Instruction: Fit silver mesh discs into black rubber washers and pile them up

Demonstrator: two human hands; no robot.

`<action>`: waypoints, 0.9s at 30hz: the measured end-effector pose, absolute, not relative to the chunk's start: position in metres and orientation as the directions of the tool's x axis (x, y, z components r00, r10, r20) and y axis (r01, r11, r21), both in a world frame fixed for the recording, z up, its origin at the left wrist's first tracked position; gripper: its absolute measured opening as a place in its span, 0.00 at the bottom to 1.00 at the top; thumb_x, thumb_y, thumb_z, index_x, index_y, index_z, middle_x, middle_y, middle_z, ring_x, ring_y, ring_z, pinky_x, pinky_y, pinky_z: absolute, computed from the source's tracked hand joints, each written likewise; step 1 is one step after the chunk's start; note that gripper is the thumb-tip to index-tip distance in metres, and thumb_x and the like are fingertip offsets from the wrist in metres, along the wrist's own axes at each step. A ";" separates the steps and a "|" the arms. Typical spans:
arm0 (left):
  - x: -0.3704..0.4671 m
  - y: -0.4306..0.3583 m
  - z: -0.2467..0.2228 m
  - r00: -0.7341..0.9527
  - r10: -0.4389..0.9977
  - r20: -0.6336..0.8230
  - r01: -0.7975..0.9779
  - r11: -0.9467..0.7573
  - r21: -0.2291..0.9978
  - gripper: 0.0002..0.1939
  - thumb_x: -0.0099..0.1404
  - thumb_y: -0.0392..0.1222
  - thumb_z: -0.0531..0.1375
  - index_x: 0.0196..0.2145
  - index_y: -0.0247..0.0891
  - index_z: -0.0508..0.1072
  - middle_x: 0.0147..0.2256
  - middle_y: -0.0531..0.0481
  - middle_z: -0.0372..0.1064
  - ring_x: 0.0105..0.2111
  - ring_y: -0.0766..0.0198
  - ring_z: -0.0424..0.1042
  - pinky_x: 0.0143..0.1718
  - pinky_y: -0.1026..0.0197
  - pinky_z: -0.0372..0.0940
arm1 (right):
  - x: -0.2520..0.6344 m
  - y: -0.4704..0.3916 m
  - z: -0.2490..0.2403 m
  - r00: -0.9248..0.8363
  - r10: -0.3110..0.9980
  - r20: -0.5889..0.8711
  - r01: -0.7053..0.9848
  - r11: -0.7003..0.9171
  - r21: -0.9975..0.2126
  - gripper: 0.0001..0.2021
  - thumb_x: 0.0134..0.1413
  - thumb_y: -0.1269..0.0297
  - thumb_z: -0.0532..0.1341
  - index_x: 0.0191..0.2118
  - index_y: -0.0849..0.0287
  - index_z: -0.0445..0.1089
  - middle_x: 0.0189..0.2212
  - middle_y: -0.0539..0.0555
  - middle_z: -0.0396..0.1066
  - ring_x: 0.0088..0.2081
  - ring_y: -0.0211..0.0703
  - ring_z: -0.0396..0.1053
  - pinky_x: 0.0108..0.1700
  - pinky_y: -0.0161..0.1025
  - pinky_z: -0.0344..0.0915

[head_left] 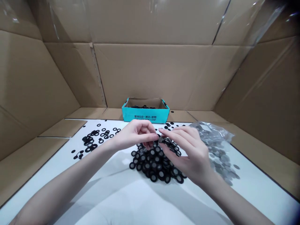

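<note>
My left hand (138,135) is closed in a pinch, with a small black ring (158,136) at its thumb and fingertip, mostly hidden. Against that ring, my right hand (188,148) pinches a small grey disc (160,140) between thumb and index finger. Both hands meet above a heap of black rings with grey centres (153,165) on the white table. Right of my right hand lies a spread of loose grey discs (222,162), spilling from a clear plastic bag (213,131).
A turquoise open box (145,115) with black pieces inside stands at the back. Loose black rings (93,137) are scattered at the left, with a few small black discs (81,154) nearby. Cardboard walls (152,72) enclose the white table (112,193) at the back and sides.
</note>
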State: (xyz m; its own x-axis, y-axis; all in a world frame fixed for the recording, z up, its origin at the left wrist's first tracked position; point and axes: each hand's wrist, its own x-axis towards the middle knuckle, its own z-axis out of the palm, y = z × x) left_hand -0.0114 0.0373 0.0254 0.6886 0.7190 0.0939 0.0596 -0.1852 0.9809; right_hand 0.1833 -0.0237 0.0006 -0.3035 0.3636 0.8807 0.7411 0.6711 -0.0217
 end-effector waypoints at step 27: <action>-0.006 0.037 0.027 0.745 0.652 0.144 0.054 -0.274 0.960 0.05 0.61 0.36 0.63 0.30 0.33 0.70 0.26 0.53 0.70 0.26 0.71 0.71 0.29 0.69 0.69 | 0.182 -0.014 -0.024 -0.097 0.696 0.712 0.451 0.668 -0.592 0.05 0.60 0.70 0.59 0.33 0.55 0.68 0.39 0.56 0.73 0.43 0.47 0.72 0.44 0.44 0.69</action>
State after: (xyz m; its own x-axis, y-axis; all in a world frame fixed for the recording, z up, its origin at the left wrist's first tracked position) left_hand -0.0060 0.0367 0.0274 0.7448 0.6516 0.1437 0.0543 -0.2739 0.9602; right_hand 0.1819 -0.0145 -0.0241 -0.0973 0.6957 0.7117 0.4506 0.6684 -0.5918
